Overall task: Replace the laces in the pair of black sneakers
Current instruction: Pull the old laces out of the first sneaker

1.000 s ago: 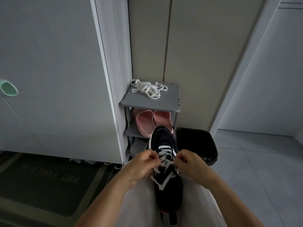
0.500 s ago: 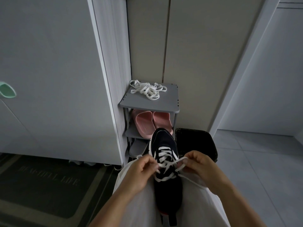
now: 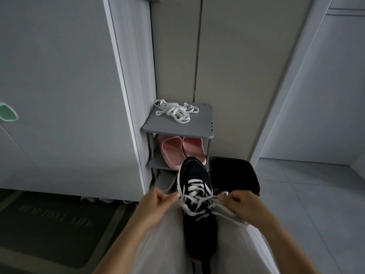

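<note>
Hands flanked the black sneaker, which lay along the person's lap on pale trousers, toe pointing far. The left hand, blurred, had its fingers curled and pinched one end of the white lace at the shoe's left; the right hand pinched the other end with curled fingers at the right. The lace crossed the eyelets between them. Beyond the toe stood a grey shoe rack with a heap of loose white laces on top and pink slippers on the shelf below. A black bin stood just right of the rack.
</note>
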